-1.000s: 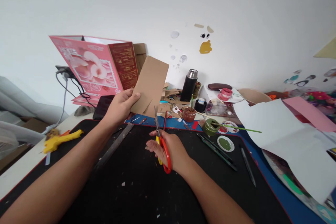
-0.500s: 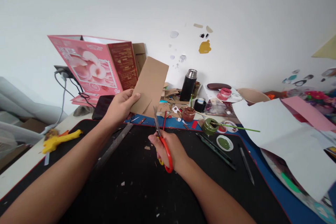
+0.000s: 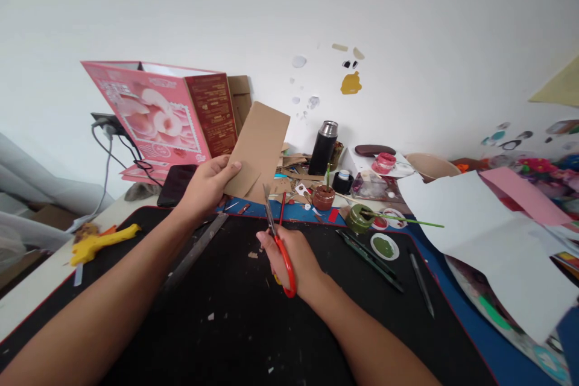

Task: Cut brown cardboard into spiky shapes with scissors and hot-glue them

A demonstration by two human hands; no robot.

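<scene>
My left hand [image 3: 205, 186] is closed on the lower corner of a brown cardboard sheet [image 3: 259, 148], holding it upright above the far edge of the black cutting mat [image 3: 226, 325]. My right hand [image 3: 292, 258] grips red and yellow scissors [image 3: 277, 240]. Their blades point up and are nearly closed, with the tips at the cardboard's bottom edge. A small cardboard scrap [image 3: 252, 254] lies on the mat just left of my right hand.
A metal ruler [image 3: 195, 252] lies on the mat under my left wrist. A yellow glue gun [image 3: 102, 241] sits at the left. Paint pots [image 3: 359, 217], brushes, a black flask [image 3: 323, 148] and a pink box [image 3: 165, 111] crowd the back. White paper [image 3: 488, 235] covers the right.
The scissor blades have closed at the cardboard's bottom edge, and a small scrap has dropped onto the mat. My right hand has risen slightly. The left hand has held still.
</scene>
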